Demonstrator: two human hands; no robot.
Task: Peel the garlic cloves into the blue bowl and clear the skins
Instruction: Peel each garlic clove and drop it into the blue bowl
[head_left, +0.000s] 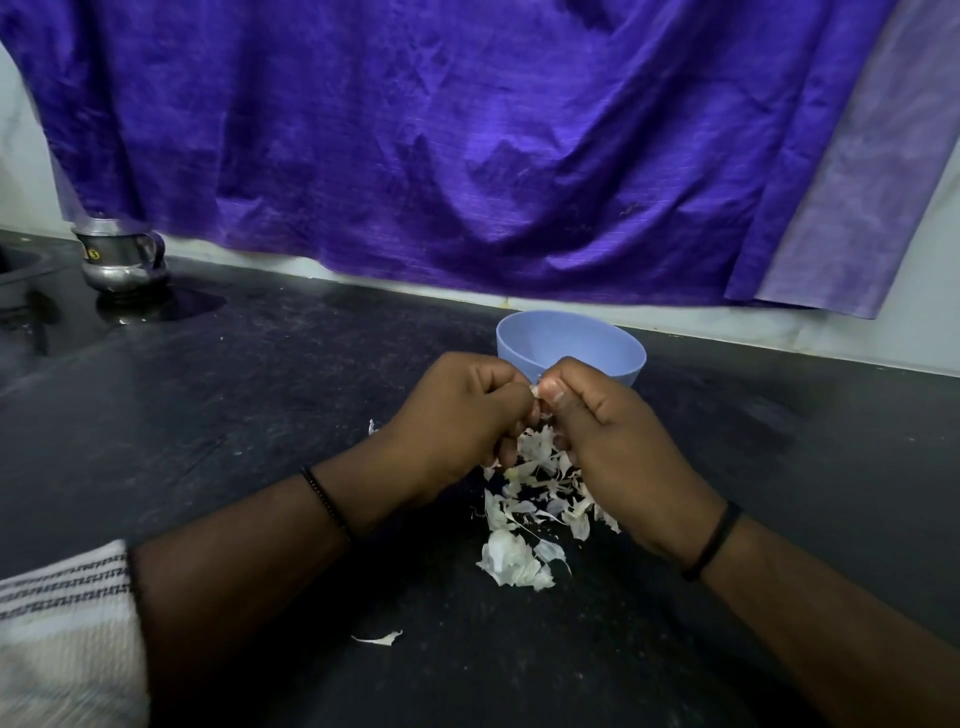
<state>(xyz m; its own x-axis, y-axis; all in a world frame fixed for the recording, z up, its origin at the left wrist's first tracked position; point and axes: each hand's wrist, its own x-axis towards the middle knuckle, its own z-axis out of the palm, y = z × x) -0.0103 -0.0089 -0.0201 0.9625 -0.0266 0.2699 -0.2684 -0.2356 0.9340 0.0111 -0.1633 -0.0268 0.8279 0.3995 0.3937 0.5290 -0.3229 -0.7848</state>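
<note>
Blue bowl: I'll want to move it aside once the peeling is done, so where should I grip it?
Grip the blue bowl at its far rim, coming from above: it stands upright and open, and both hands block its near side.

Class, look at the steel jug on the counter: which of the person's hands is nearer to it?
Left. The left hand is on the steel jug's side; the right hand lies farther right.

garlic clove (536, 391) mostly hidden between fingertips, blue bowl (566, 343) inside unseen
</note>
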